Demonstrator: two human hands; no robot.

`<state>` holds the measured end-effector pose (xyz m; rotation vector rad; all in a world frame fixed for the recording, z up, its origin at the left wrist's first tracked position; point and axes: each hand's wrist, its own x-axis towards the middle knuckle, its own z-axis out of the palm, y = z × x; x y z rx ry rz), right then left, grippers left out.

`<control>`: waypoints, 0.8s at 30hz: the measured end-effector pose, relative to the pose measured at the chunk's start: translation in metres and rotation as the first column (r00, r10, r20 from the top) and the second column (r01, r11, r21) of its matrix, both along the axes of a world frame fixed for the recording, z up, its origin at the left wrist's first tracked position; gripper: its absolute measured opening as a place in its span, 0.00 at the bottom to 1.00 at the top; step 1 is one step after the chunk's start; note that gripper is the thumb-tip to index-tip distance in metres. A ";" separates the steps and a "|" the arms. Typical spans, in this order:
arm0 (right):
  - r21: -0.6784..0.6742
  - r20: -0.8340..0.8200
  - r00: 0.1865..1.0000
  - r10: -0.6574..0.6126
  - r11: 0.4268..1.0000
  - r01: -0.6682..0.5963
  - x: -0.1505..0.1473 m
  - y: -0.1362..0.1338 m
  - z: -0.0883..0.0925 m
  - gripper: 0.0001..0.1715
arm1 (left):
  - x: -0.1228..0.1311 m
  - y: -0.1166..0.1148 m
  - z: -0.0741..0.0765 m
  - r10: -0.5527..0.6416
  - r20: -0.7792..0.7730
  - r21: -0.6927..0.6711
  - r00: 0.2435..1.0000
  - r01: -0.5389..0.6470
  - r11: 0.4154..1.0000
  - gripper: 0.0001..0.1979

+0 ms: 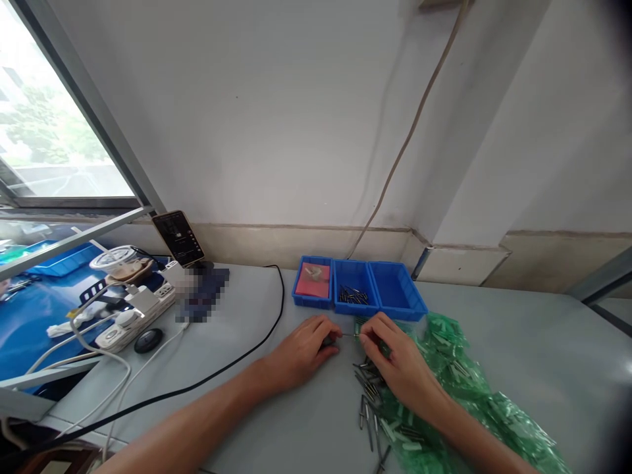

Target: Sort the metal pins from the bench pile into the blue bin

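Observation:
My left hand (312, 341) is closed, its fingertips pinching a thin metal rod (347, 334) that sticks out to the right. At the rod's other end, the thumb and fingers of my right hand (395, 352) are pinched together. A small yellowish bit shows at those fingertips, too small to name. Below and beside my right hand lies a loose pile of slim metal pins (369, 388), some with brass-coloured parts. My right wrist rests over green plastic bags (451, 368), which hold more small pieces.
Behind my hands stand joined blue bins (399, 291); the middle one holds dark metal pins (353, 295), the left one a red sheet (313, 280) with a small clear packet. A black cable (241, 359) crosses the table. At left are a power strip (141, 316) and a propped phone (178, 237).

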<state>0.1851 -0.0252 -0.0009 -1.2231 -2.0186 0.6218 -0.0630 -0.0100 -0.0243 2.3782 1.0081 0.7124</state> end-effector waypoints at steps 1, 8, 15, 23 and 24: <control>-0.009 -0.036 0.999 -0.003 1.000 0.002 0.001 0.001 -0.001 0.14 | 0.000 0.000 -0.001 0.003 -0.003 0.006 1.000 -0.003 1.000 0.07; -0.181 -0.274 0.953 -0.130 0.980 0.082 0.007 0.007 -0.009 0.17 | -0.001 0.000 -0.003 0.005 -0.048 0.083 0.999 -0.001 0.997 0.05; -0.269 -0.489 0.857 -0.165 0.963 0.032 0.009 0.009 -0.005 0.16 | -0.001 0.000 -0.003 0.022 -0.082 0.108 0.996 -0.013 0.994 0.04; -0.310 -0.525 0.836 -0.163 0.951 -0.009 0.012 0.013 -0.009 0.18 | 0.000 0.000 -0.004 0.027 -0.076 0.117 0.997 -0.018 0.993 0.03; -0.313 -0.517 0.842 -0.154 0.950 -0.018 0.011 0.013 -0.011 0.19 | 0.000 0.000 -0.003 0.025 -0.077 0.117 0.997 -0.016 0.993 0.03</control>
